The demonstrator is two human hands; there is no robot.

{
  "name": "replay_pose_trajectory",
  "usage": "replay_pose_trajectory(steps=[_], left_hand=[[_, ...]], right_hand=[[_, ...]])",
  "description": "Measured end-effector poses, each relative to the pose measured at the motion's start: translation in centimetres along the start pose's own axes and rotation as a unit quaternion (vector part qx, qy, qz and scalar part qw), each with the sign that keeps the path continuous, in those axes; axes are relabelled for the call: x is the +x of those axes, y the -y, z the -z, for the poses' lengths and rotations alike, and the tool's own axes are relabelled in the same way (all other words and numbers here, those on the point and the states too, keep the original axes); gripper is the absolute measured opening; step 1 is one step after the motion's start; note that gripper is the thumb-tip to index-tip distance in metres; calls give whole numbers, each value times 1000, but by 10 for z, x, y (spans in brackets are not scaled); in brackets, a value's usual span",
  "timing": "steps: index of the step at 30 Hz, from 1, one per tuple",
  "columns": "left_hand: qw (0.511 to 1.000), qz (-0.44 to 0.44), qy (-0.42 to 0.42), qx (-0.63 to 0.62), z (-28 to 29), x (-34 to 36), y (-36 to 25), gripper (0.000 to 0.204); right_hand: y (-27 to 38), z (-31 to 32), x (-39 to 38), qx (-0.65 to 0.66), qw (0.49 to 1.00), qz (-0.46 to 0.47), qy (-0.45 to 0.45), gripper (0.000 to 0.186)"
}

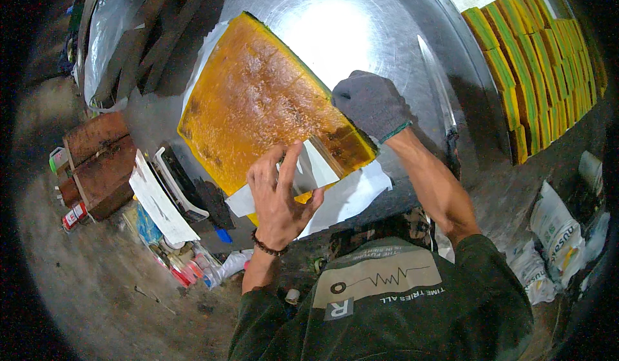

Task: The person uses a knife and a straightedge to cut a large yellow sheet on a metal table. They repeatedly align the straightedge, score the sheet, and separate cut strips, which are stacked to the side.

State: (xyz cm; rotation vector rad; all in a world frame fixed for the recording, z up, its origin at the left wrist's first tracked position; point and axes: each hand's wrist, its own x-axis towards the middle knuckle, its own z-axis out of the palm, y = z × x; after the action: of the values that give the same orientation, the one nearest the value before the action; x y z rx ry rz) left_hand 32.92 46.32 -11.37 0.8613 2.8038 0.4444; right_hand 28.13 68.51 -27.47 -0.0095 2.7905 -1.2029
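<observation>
A large slab of layered cake (251, 97), brown and glossy on top with yellow and green sides, lies on white paper (351, 196) at the table's near side. Over its near end, the bare fingers of my left hand (278, 193) curl around a shiny flat metal plate (316, 166), which rests on the cake top. My right hand (371, 103), in a grey knit glove, is closed in a fist against the cake's right edge. Whatever it may hold is hidden. A long knife (435, 80) lies on the table to the right of the glove.
The round metal table (400, 13) fills the upper middle. Rows of cut layered cake strips (535, 71) stand on a tray at far right. Brown wooden boxes (103, 164) and a white-edged appliance (177, 184) are at left. White sacks (554, 232) lie at lower right.
</observation>
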Motion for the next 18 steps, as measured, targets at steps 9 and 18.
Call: replay_pose_trajectory(steps=[9, 18], left_hand=[[1000, 2, -4, -20, -2, -5, 4, 90], [1000, 15, 6, -20, 1, -6, 3, 89]], right_hand=[[-5, 2, 16, 22, 997, 50, 46, 23], [9, 18, 45, 52, 987, -52, 144, 31]])
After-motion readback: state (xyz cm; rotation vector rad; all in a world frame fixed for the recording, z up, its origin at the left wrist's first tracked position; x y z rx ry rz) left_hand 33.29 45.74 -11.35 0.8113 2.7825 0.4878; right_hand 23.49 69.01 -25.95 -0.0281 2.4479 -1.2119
